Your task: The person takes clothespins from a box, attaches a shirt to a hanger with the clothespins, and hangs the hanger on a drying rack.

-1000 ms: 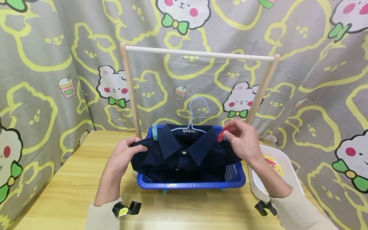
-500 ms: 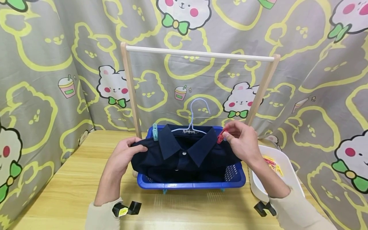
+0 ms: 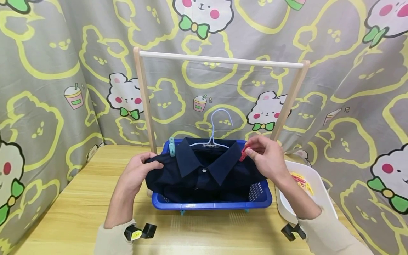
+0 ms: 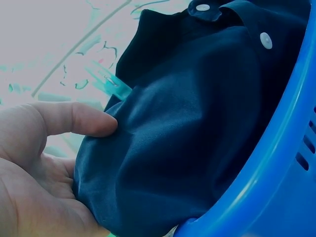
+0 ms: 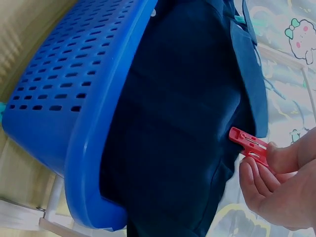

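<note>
A dark navy collared shirt lies over the blue basket, with a pale blue wire hanger in its neck. My left hand pinches the shirt's shoulder between thumb and fingers, also plain in the left wrist view. A teal clothespin stands on that shoulder beside the collar. On the other shoulder, my right hand pinches a red clothespin by its handle ends. In the right wrist view the red clothespin has its jaws at the cloth edge, just beside the collar.
Behind the basket rises a rack with wooden posts and a white crossbar. A white tray with several yellow and red clothespins stands right of the basket, partly behind my right forearm. A patterned curtain surrounds the wooden table.
The red clothespin and my right fingers have shifted slightly down and left on the shoulder. My left hand, the shirt and the basket have stayed put.
</note>
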### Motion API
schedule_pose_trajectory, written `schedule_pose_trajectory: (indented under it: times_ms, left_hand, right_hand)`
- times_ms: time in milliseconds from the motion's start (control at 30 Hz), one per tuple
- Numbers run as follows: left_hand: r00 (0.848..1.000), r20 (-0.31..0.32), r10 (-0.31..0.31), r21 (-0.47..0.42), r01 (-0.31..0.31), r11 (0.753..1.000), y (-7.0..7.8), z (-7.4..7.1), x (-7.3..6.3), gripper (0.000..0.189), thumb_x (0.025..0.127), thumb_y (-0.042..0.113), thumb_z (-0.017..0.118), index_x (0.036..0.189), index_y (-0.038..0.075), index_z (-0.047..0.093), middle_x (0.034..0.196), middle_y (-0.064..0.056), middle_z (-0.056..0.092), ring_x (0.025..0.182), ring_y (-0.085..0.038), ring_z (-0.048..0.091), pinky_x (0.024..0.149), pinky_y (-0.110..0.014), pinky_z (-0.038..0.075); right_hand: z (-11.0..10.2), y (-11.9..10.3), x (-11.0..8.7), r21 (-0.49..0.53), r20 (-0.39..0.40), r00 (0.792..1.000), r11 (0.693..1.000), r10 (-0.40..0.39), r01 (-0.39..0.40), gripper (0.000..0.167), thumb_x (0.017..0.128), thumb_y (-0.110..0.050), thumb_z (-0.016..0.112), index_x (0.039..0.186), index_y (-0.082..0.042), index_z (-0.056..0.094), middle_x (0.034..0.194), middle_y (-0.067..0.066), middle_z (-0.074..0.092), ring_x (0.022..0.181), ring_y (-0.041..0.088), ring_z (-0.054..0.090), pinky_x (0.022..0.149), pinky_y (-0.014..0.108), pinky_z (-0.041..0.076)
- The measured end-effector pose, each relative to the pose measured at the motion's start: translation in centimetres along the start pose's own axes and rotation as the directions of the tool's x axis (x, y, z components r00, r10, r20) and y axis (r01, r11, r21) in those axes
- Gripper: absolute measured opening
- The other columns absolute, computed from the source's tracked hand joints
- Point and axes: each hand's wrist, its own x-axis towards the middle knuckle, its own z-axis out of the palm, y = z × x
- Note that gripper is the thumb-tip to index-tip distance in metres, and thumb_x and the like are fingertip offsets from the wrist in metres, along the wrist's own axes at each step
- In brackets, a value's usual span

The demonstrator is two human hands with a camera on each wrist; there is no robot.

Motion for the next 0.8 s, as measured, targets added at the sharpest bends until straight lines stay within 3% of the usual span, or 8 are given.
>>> schedule_pose_trajectory:
  times_ms: [467, 700, 800]
  left_hand:
    - [1.0, -0.002, 0.007, 0.005, -0.007, 1.0, 0.08, 0.02, -0.06, 0.007, 0.09, 0.006, 0.066, 0.091, 0.001, 0.062, 0.091, -0.002, 0.051, 0.097, -0.022, 0.048, 0.083, -0.031, 0.044]
    - [1.0, -0.006, 0.003, 0.003, -0.003, 1.0, -0.04, -0.01, -0.04, 0.006, 0.09, 0.006, 0.067, 0.091, 0.002, 0.062, 0.091, -0.002, 0.052, 0.096, -0.021, 0.049, 0.083, -0.03, 0.045]
    - [1.0, -0.007, 0.004, 0.001, -0.004, 1.0, -0.14, -0.01, -0.02, 0.005, 0.09, 0.006, 0.066, 0.09, 0.002, 0.062, 0.091, -0.003, 0.052, 0.096, -0.022, 0.05, 0.082, -0.03, 0.046]
  right_hand:
    - [0.1, 0.06, -0.02, -0.018, 0.024, 1.0, 1.0, 0.015, -0.014, 0.016, 0.094, -0.006, 0.069, 0.109, -0.003, 0.069, 0.099, 0.015, 0.075, 0.091, 0.027, 0.072, 0.077, 0.01, 0.049]
    - [0.05, -0.01, -0.12, -0.026, 0.059, 0.998, 0.999, 0.028, -0.026, 0.021, 0.097, -0.007, 0.066, 0.118, -0.003, 0.066, 0.105, 0.016, 0.074, 0.096, 0.028, 0.071, 0.092, 0.044, 0.056]
    - [0.02, -0.02, -0.17, -0.022, 0.068, 0.997, 0.999, 0.031, -0.03, 0.022, 0.097, -0.007, 0.065, 0.119, -0.004, 0.066, 0.106, 0.015, 0.073, 0.097, 0.028, 0.07, 0.094, 0.048, 0.055]
